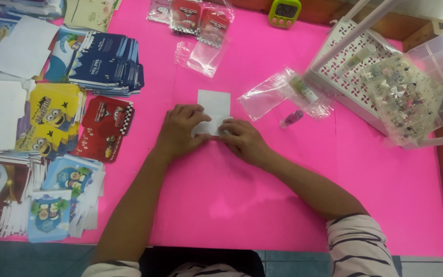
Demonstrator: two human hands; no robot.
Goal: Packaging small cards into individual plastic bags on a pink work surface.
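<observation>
A small white card (214, 105) lies flat on the pink table cover (262, 195), near its middle. My left hand (179, 131) rests on the card's lower left part, fingers pressing down. My right hand (244, 140) presses the card's lower right corner, fingers curled over the edge. The card's lower edge is hidden under both hands. Just right of the card lie a clear plastic bag (267, 95) and a small purple tube (292, 118).
Stacks of printed cartoon cards (57, 115) and dark blue cards (106, 64) fill the left side. Clear bags with red cards (201, 23) lie at the top. A white basket (349, 72), a clear compartment box (411, 97) and a green timer (284, 12) stand at the right.
</observation>
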